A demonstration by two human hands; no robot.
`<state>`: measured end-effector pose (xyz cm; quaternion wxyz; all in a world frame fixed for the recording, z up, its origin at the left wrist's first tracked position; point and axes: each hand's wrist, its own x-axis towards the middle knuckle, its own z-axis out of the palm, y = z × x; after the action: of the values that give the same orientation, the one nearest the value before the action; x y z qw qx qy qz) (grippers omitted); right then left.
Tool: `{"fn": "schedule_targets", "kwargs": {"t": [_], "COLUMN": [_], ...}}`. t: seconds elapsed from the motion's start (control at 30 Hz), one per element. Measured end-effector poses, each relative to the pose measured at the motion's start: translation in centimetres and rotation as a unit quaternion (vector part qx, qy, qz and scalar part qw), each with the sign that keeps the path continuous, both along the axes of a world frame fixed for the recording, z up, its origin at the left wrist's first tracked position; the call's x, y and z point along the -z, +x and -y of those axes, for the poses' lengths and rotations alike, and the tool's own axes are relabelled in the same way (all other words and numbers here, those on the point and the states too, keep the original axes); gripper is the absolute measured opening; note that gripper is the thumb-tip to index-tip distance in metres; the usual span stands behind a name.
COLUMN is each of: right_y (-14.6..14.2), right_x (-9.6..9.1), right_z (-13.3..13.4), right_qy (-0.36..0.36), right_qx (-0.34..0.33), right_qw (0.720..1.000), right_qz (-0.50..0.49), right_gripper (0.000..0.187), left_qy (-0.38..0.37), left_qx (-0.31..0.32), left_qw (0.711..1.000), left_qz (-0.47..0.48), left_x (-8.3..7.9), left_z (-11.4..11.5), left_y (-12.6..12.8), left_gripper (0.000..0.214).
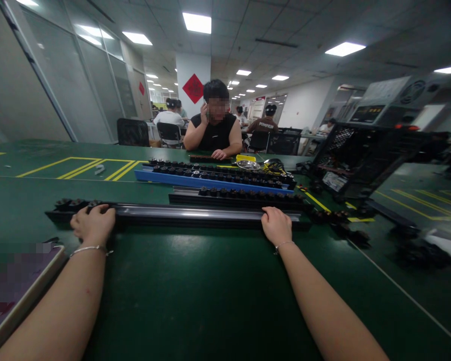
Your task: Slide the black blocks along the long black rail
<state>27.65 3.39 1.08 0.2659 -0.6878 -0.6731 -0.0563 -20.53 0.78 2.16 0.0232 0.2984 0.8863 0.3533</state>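
A long black rail (188, 214) with a shiny metal channel lies crosswise on the green table in front of me. Near its left end my left hand (93, 221) is closed, its fingers curled over the edge. Small black knob-like parts (75, 203) sit in the channel beside those fingers. My right hand (277, 224) grips the same rail toward its right end, fingers bent over the top and partly hidden. Just behind lies a second black rail (240, 197) with a row of similar parts. A blue rail (210, 179), also filled with them, lies farther back.
A person in a black sleeveless top (220, 130) sits across the table. Right of the rails stand an open computer case (353, 155) and loose black parts (355, 234). A pale-rimmed tray or screen (30, 291) lies at lower left. A yellow tray (246, 158) is at the back.
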Motion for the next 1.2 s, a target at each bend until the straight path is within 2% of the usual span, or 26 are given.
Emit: {"fn": "schedule_targets", "kwargs": {"t": [0.3,0.8,1.07,1.2], "right_y": [0.1,0.1,0.2,0.1], "right_x": [0.2,0.2,0.3,0.4], "right_z": [0.0,0.0,-0.1,-0.1], "right_qy": [0.01,0.011,0.013,0.021], "right_qx": [0.003,0.0,0.003,0.002], "right_qw": [1.0,1.0,1.0,1.0], "right_qz": [0.0,-0.002,0.011,0.003], "right_gripper": [0.037,0.037,0.037,0.037], "left_qy": [0.028,0.026,0.044,0.022], "left_qx": [-0.008,0.005,0.02,0.025], "left_qw": [1.0,1.0,0.999,0.999], "left_qz": [0.003,-0.008,-0.018,-0.034], "left_x": [-0.1,0.0,0.9,0.8], "left_z": [0.2,0.3,-0.2,-0.1], "left_y": [0.7,1.8,1.3,1.6], "left_gripper": [0.046,0.05,0.051,0.05]}}
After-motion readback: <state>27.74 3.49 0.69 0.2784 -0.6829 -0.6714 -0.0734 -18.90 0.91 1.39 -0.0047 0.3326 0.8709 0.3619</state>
